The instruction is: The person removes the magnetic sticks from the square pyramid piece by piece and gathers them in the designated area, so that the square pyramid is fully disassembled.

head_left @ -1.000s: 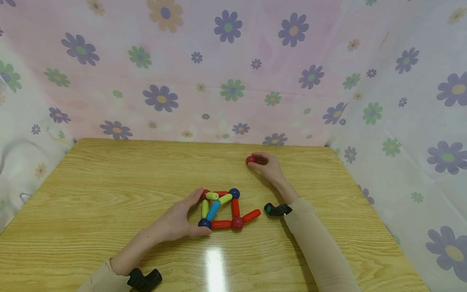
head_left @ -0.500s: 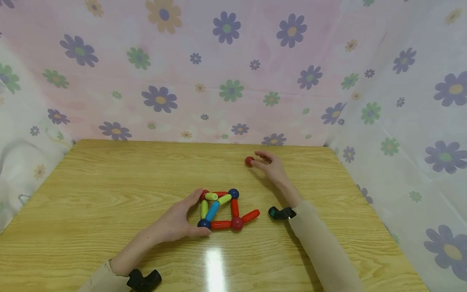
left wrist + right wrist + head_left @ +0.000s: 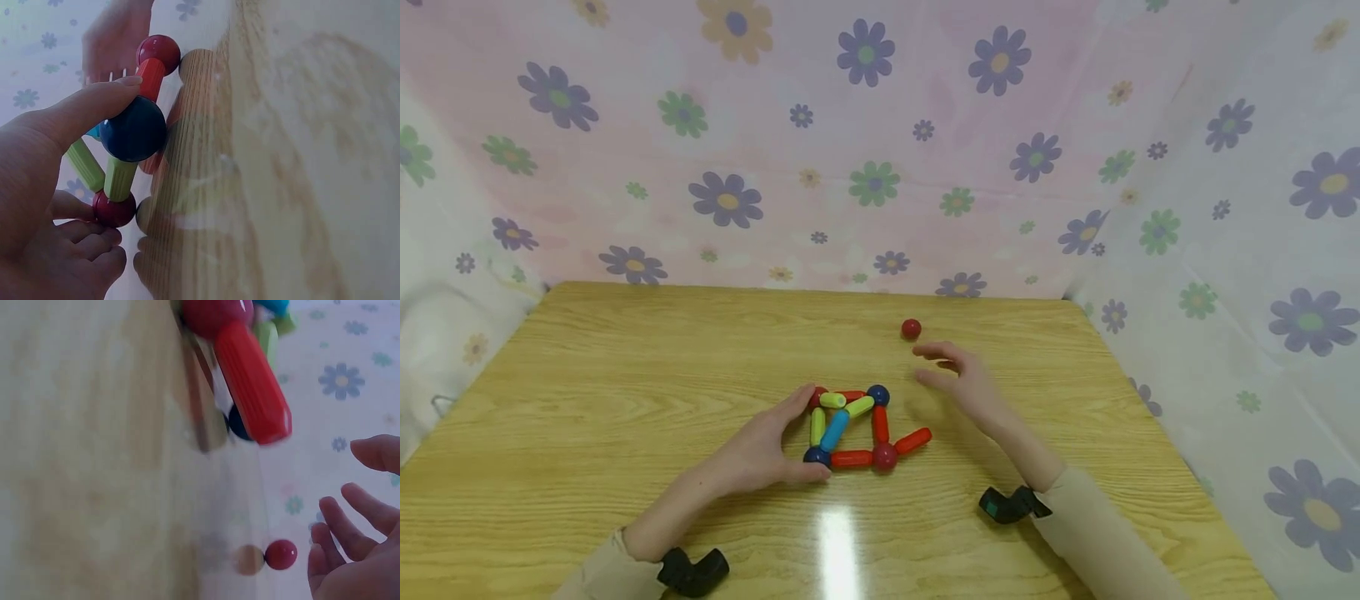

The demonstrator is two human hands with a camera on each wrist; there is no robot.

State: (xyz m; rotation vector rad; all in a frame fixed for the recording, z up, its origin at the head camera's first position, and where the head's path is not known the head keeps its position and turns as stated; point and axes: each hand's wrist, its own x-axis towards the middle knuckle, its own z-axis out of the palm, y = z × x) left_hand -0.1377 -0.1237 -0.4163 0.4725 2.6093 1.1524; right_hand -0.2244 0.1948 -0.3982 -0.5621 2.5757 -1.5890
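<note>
Rod-and-ball frame (image 3: 835,431) lies on the table (image 3: 662,358), its left edge pinched by the left hand (image 3: 756,450), thumb on the blue ball (image 3: 133,131), fingers at the red ball (image 3: 115,210). The right hand (image 3: 967,390) hovers, fingers spread, the loose ball (image 3: 912,329) just beyond its fingertips.

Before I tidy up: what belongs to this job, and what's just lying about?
Belongs to the job:
ball-and-rod frame, held by the left hand
its outward-jutting red rod

Probably just lying about:
loose red ball, apart from frame and right hand; possibly a spare
</note>
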